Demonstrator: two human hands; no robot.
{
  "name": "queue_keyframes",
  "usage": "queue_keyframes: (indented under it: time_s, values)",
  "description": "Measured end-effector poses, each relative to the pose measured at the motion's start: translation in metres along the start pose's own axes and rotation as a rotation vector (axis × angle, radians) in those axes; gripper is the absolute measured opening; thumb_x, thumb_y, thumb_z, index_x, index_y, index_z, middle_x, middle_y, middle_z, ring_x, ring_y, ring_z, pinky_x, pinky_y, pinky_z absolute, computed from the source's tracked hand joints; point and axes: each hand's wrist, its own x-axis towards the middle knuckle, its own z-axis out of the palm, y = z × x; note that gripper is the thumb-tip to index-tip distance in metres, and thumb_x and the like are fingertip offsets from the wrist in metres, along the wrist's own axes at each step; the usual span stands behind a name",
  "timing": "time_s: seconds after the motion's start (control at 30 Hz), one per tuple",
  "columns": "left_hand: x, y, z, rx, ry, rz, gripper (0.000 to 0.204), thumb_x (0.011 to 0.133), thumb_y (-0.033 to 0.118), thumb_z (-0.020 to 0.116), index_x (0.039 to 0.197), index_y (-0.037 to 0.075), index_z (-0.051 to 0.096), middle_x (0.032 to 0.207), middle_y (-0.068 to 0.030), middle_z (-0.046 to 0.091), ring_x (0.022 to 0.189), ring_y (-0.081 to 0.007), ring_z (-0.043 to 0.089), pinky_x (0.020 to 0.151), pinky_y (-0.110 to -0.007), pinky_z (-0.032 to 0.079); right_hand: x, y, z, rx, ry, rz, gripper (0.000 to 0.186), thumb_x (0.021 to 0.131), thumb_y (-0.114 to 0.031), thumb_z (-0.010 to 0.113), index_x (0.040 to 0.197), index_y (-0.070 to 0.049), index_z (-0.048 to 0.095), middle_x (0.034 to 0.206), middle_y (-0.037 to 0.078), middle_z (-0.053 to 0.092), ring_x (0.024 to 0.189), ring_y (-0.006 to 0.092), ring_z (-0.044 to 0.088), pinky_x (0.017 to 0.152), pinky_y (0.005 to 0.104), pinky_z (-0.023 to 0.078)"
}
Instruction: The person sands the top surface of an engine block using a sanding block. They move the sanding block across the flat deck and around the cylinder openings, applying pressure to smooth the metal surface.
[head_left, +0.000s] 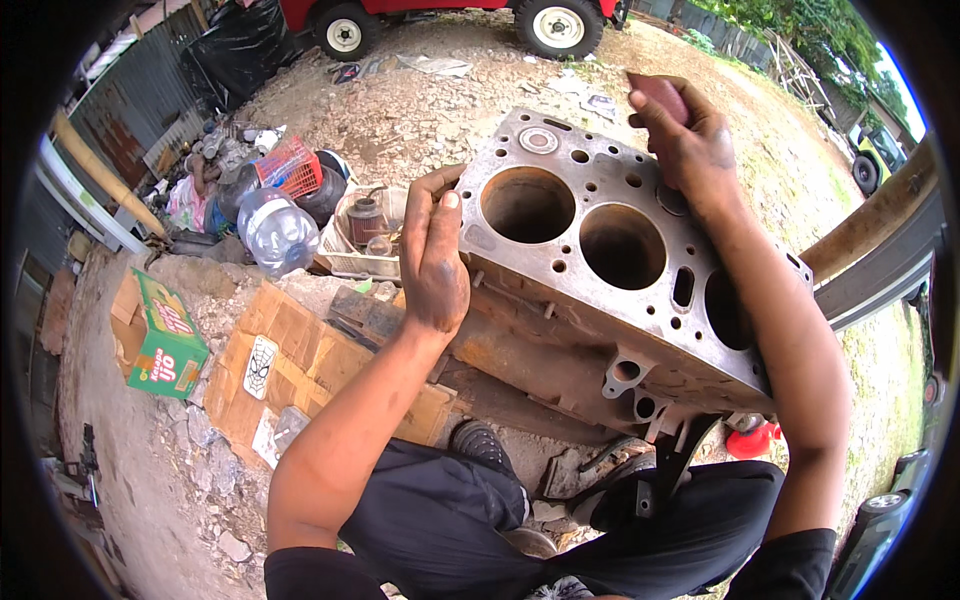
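Observation:
A grey metal engine block (620, 275) stands in front of me, its flat top face turned up, with large round cylinder bores and several small holes. My left hand (435, 255) grips the block's left end, thumb up along the edge and fingers curled around the corner. Above the far right part of the top face, my right hand (695, 145) is raised, pinching a folded piece of reddish-brown sandpaper (668, 98) between thumb and fingers. The sandpaper is apart from the metal. My right forearm covers part of the block's right side and one bore.
Flattened cardboard (300, 355) and a green box (165, 340) lie to the left. Beyond them are a clear plastic jug (278, 232), a red basket (290, 168) and a white crate (350, 262) with parts. A red vehicle (450, 5) stands at the back. A wooden post (870, 215) rises at right.

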Motion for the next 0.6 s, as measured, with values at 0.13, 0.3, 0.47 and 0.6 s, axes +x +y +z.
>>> queue_keyframes:
  time_s: [0.13, 0.3, 0.47, 0.6]
  values:
    - [0.002, -0.005, -0.001, 0.033, 0.008, 0.038, 0.034, 0.115, 0.02, 0.045, 0.137, -0.001, 0.059, 0.127, -0.0116, 0.065, 0.119, -0.0179, 0.059, 0.11, -0.035, 0.046, -0.009, -0.007, 0.002, -0.187, -0.116, -0.163, 0.042, 0.1, -0.036, 0.082, 0.124, -0.003, 0.077, 0.092, 0.01, 0.081, 0.078, 0.015, 0.07, 0.076, 0.0341, 0.057]
    - [0.003, -0.007, -0.005, 0.051, -0.01, 0.065, 0.033, 0.114, 0.019, 0.046, 0.137, 0.0, 0.06, 0.125, -0.0105, 0.065, 0.115, -0.0165, 0.058, 0.106, -0.033, 0.046, -0.02, -0.023, 0.008, -0.174, -0.216, -0.353, 0.031, 0.102, -0.028, 0.08, 0.124, -0.006, 0.077, 0.1, 0.015, 0.083, 0.086, 0.0241, 0.079, 0.08, 0.039, 0.06]
    - [0.003, -0.011, -0.003, 0.047, 0.024, 0.042, 0.032, 0.113, 0.017, 0.046, 0.135, 0.0, 0.062, 0.121, -0.009, 0.065, 0.107, -0.0147, 0.057, 0.1, -0.031, 0.046, -0.024, -0.038, 0.002, -0.373, -0.269, -0.52, 0.018, 0.101, -0.02, 0.077, 0.115, -0.008, 0.08, 0.1, 0.016, 0.081, 0.09, 0.0346, 0.079, 0.08, 0.0433, 0.061]
    - [0.004, -0.011, -0.004, 0.14, 0.031, 0.119, 0.031, 0.112, 0.015, 0.047, 0.133, 0.0, 0.063, 0.119, -0.0091, 0.066, 0.105, -0.0148, 0.057, 0.098, -0.031, 0.047, -0.025, -0.035, 0.006, -0.392, -0.295, -0.579, 0.015, 0.099, -0.018, 0.078, 0.111, -0.011, 0.082, 0.095, 0.015, 0.08, 0.087, 0.0371, 0.077, 0.077, 0.045, 0.061]
